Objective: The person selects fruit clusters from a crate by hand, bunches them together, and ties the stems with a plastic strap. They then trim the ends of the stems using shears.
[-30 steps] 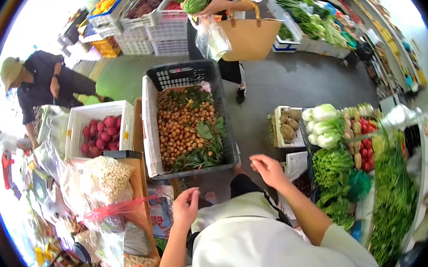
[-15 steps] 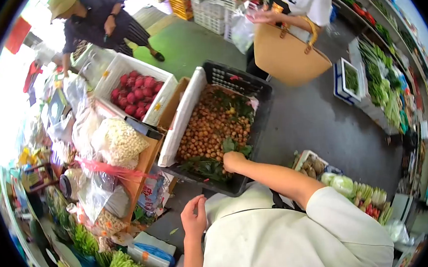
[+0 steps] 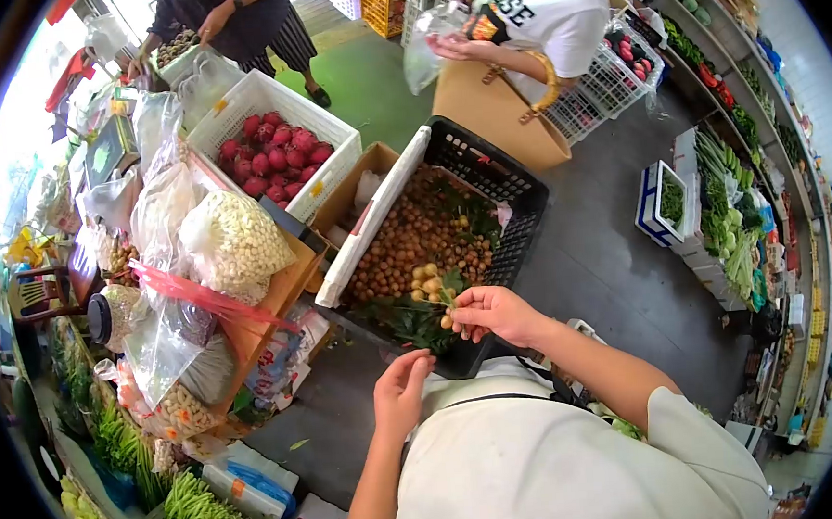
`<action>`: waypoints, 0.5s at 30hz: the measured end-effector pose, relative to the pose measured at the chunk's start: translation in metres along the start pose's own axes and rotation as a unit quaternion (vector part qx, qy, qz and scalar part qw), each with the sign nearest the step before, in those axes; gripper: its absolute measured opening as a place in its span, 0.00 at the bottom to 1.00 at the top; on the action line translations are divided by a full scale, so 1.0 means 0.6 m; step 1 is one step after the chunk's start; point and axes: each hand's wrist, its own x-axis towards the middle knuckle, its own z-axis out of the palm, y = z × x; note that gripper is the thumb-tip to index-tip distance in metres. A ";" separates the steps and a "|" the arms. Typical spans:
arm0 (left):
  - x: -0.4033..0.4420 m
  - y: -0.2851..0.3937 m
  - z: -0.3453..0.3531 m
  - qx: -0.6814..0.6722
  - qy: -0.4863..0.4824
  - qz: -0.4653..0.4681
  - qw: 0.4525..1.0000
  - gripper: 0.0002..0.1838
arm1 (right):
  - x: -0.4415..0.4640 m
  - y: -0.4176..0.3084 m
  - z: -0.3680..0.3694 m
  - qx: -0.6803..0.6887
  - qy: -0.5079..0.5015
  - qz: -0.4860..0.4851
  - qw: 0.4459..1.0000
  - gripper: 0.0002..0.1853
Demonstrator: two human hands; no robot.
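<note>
A small bunch of longans (image 3: 426,284) with a green leaf hangs from my right hand (image 3: 499,315). Its fingers are pinched around the stems, just above the near end of the black plastic crate (image 3: 521,215). Many loose brown longans (image 3: 398,248) fill that crate, with dark green leaves (image 3: 411,327) at the near end and along the far right side. My left hand (image 3: 402,395) is at the crate's near left corner, fingers loosely bent, with nothing visible in it.
Left of the crate, a white foam box (image 3: 341,180) holds red dragon fruit (image 3: 274,157). Bagged pale goods (image 3: 234,248) sit on a wooden board. Across the crate, a person in a white shirt (image 3: 558,8) carries a tan bag (image 3: 494,109); another person (image 3: 226,22) stands at far left.
My right hand has lifted out of the crate with a longan bunch in its fingers. My left hand has moved right, closer to it. The person with the tan bag has shifted left.
</note>
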 end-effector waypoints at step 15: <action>0.070 0.008 0.038 -0.139 -0.158 -0.154 0.965 0.31 | -0.046 -0.038 0.057 -0.368 -0.012 -0.136 0.920 0.12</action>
